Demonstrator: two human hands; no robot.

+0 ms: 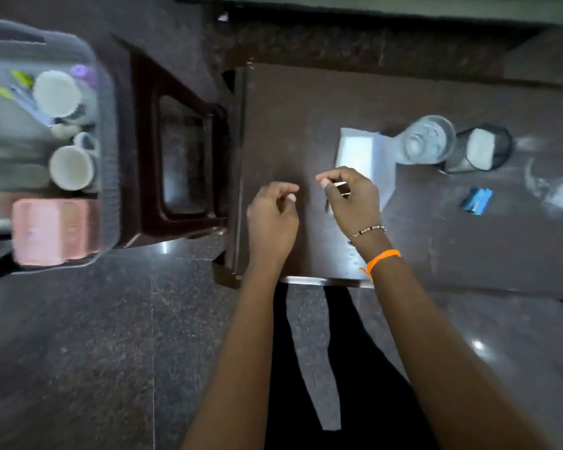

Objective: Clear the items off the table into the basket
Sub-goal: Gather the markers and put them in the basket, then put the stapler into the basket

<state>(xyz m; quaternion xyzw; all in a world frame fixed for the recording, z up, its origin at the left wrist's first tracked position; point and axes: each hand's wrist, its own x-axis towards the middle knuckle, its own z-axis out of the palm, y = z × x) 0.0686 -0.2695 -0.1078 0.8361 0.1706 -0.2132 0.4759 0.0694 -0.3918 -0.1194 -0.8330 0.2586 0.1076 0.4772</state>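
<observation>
Dim; motion blur, worst at edges; glare on floor [477, 345].

left hand [272, 219] curled, right hand [351, 198] pinching

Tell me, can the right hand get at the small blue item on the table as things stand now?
Probably yes. The blue item lies alone on the table, with bare surface between it and the right hand. But that hand seems to pinch a thin stick already.
</observation>
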